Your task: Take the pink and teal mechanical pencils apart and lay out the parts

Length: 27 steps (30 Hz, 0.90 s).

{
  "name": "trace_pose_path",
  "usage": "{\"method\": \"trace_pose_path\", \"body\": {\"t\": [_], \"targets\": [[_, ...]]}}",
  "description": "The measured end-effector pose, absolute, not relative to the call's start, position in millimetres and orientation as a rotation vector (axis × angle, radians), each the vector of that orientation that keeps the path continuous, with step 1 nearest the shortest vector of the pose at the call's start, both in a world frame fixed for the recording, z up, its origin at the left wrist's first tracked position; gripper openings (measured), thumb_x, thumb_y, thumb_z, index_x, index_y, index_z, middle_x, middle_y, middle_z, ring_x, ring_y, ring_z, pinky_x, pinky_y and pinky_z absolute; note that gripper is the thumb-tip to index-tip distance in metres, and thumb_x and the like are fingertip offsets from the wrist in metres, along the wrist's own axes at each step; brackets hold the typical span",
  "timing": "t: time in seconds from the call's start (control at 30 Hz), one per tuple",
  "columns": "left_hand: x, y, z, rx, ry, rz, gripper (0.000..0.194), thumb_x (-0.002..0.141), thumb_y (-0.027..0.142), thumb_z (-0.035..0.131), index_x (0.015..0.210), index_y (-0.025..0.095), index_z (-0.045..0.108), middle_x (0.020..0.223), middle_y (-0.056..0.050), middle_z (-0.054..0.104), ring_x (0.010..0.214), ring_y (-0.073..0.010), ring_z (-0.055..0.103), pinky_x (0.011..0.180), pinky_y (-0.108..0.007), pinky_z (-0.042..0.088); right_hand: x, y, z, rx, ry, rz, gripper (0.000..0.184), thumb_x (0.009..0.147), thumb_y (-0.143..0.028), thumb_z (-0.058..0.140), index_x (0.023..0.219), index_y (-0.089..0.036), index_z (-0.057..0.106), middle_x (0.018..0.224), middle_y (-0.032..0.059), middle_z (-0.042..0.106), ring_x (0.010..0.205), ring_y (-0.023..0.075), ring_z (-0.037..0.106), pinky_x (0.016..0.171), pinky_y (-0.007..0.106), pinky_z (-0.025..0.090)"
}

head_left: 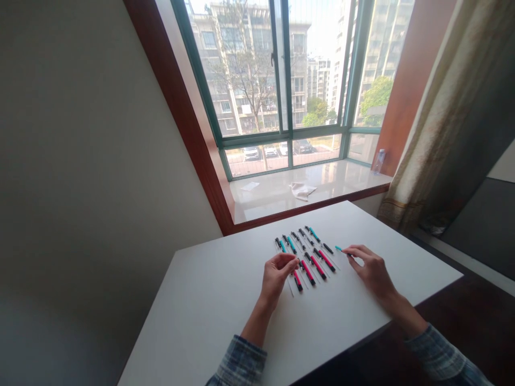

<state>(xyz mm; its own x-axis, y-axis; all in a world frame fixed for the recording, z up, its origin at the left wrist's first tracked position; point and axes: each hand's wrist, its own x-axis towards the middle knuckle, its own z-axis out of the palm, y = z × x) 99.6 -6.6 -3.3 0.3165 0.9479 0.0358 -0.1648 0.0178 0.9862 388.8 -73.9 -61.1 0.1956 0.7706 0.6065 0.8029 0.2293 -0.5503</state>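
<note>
My right hand (372, 268) pinches a teal and black pen part (340, 250) just off the right end of the laid-out pen pieces. My left hand (277, 274) is closed in a pinch over the left end of the rows; what its fingertips hold, if anything, is too small to make out. Below and beside it lie several pink barrels with black ends, one of them a pink pen barrel (317, 267). Farther back are teal barrels, among them a teal pen barrel (292, 245), with black pieces next to them. Thin pale refills, such as a refill (290, 288), lie between the barrels.
The pen pieces lie on a white table (201, 305), whose right and near edges drop to a dark floor. Behind it, a window sill (265, 201) bears a crumpled cloth (302, 191) and a clear bottle (379, 161). A curtain (426, 112) hangs at the right.
</note>
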Motion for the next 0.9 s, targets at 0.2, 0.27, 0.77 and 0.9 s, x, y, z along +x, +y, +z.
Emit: {"method": "trace_pose_path", "body": {"t": [0.2, 0.27, 0.77, 0.9], "targets": [[99, -8, -1, 1.248, 0.854, 1.048, 0.029, 0.071, 0.037, 0.088, 0.084, 0.015, 0.075, 0.079, -0.006, 0.074, 0.073, -0.0168, 0.068, 0.072, -0.028, 0.053, 393, -73, -81, -1.558, -1.645, 0.067, 0.029, 0.091, -0.021, 0.053, 0.111, -0.026, 0.074, 0.117, 0.0086, 0.070, 0.100, 0.0274, 0.070, 0.090, 0.043, 0.059], [99, -8, 0, 1.263, 0.846, 1.051, 0.028, 0.072, 0.037, 0.087, 0.083, 0.015, 0.075, 0.078, -0.005, 0.073, 0.070, -0.0158, 0.067, 0.070, -0.027, 0.052, 390, -73, -80, -1.570, -1.668, 0.074, 0.032, 0.090, -0.019, 0.053, 0.113, -0.024, 0.073, 0.119, 0.0096, 0.069, 0.103, 0.0274, 0.069, 0.092, 0.043, 0.058], [99, -7, -4, 1.296, 0.846, 1.014, 0.027, 0.074, 0.037, 0.086, 0.085, 0.014, 0.074, 0.078, -0.004, 0.071, 0.071, -0.0151, 0.064, 0.069, -0.026, 0.051, 381, -72, -67, -1.584, -1.684, 0.170, 0.024, 0.095, -0.031, 0.056, 0.106, -0.025, 0.077, 0.115, 0.0084, 0.072, 0.105, 0.0268, 0.069, 0.096, 0.039, 0.055], [99, -6, -4, 1.302, 0.846, 1.021, 0.028, 0.073, 0.037, 0.086, 0.083, 0.014, 0.074, 0.076, -0.004, 0.070, 0.068, -0.0146, 0.063, 0.067, -0.026, 0.051, 381, -72, -68, -1.571, -1.691, 0.170, 0.022, 0.095, -0.030, 0.057, 0.103, -0.025, 0.077, 0.115, 0.0080, 0.073, 0.105, 0.0267, 0.069, 0.095, 0.039, 0.055]]}}
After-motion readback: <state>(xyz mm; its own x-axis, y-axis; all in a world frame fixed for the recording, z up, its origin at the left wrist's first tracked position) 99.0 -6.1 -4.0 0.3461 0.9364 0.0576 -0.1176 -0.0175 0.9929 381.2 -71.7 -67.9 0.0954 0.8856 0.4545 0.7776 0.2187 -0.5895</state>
